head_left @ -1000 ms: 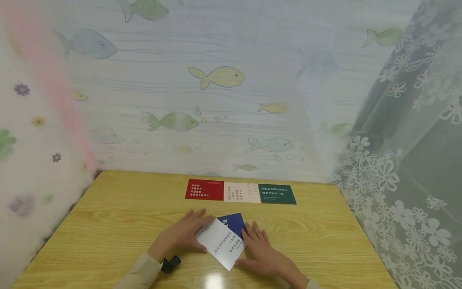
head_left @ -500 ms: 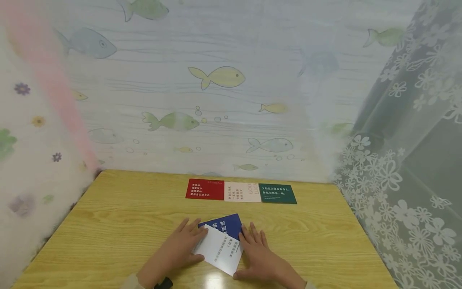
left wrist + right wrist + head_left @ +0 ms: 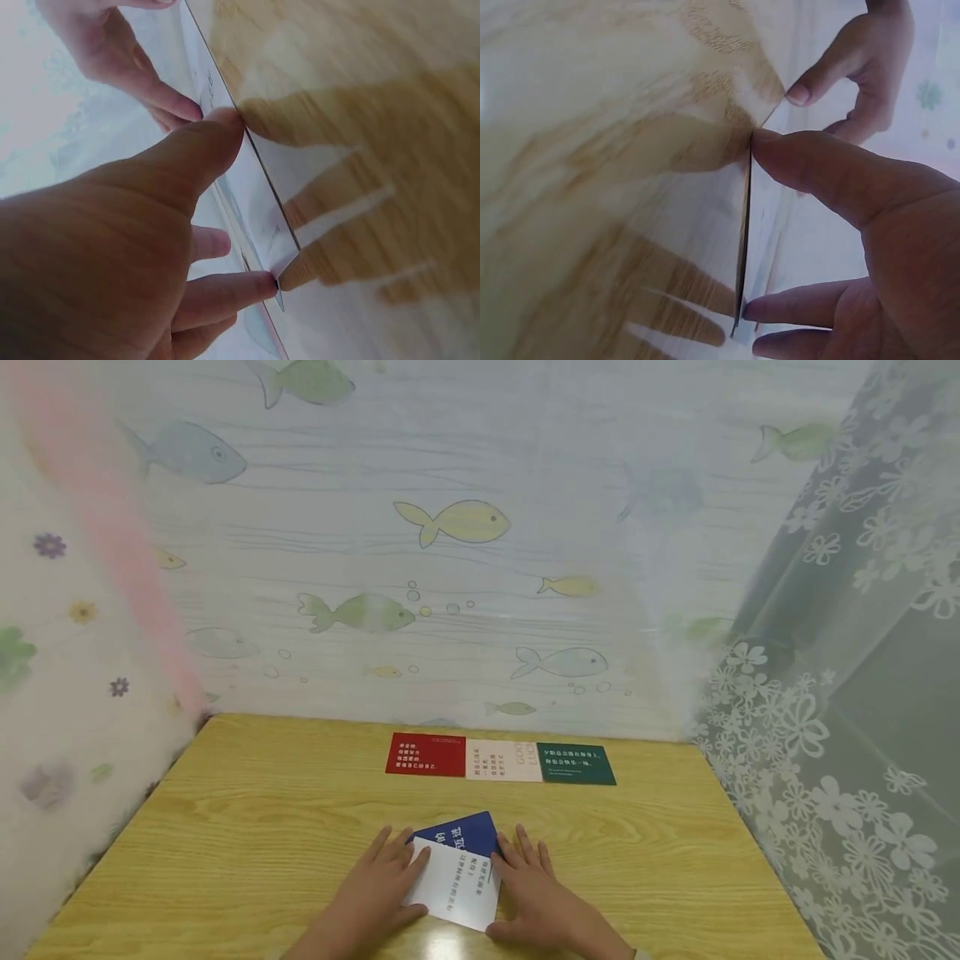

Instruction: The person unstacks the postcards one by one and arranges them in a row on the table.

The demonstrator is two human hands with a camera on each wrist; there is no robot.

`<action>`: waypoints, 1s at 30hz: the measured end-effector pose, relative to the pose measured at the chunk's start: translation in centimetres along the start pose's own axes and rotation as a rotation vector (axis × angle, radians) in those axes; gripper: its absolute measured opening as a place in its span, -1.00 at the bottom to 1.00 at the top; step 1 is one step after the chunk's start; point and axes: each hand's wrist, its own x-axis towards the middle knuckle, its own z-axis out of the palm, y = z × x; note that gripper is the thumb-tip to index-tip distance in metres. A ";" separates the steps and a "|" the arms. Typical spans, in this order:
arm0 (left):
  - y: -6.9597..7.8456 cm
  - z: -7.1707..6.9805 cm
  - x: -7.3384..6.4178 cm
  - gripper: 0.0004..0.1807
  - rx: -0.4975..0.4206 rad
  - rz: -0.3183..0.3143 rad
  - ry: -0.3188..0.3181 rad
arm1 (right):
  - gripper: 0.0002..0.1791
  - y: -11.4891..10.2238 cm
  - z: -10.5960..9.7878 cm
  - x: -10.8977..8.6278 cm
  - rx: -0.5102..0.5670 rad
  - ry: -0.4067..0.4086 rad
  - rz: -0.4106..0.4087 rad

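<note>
A white card with printed dark characters lies on the table, partly covering a dark blue card with white characters that sticks out behind it at an angle. My left hand touches the left end of the white card, its thumb at the near edge and fingers by the far corner. At the right end rests my right hand, thumb at the near corner, straight fingers beside the far corner and the blue card's right end. In the right wrist view the right thumb presses against the card's edge.
Further back on the wooden table, a red card, a pale pink card and a green card lie side by side in a row. A fish-patterned curtain hangs behind the table.
The white card has turned and slid toward the person, showing more of the blue card. My left hand has moved nearer the person with it; my right hand has shifted slightly nearer too.
</note>
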 end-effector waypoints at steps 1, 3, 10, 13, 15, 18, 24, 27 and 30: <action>0.1 -0.1 0.0 -0.18 0.001 -0.006 -0.007 | 0.07 0.0 -0.1 0.0 0.001 -0.003 0.001; 0.4 -0.3 0.0 -0.18 0.010 -0.015 -0.017 | 0.09 -0.1 -0.2 -0.1 0.008 -0.008 0.006; 1.2 -0.8 -0.2 -0.20 0.031 -0.031 -0.033 | 0.02 -0.2 -0.5 -0.4 0.022 0.050 -0.008; 1.3 -0.7 -0.3 -0.20 0.061 -0.026 -0.018 | -0.07 -0.2 -0.6 -0.5 0.011 0.091 -0.026; 1.4 -0.6 -0.4 -0.21 0.083 -0.024 -0.004 | -0.10 -0.2 -0.7 -0.6 0.018 0.100 -0.029; 1.5 -0.3 -0.4 -0.21 0.095 -0.023 -0.001 | -0.13 0.0 -0.6 -0.6 0.039 0.116 -0.034; 0.8 -0.6 -0.5 -0.12 -0.019 -0.047 -0.011 | -0.13 0.6 -0.1 -0.3 0.070 0.144 -0.050; -0.5 -0.7 -0.7 0.03 -0.141 -0.031 -0.008 | -0.12 0.7 0.0 -0.3 0.080 0.141 -0.054; -2.0 -0.8 -0.7 0.14 -0.234 -0.016 -0.027 | -0.11 0.7 -0.2 -0.2 0.091 0.135 -0.054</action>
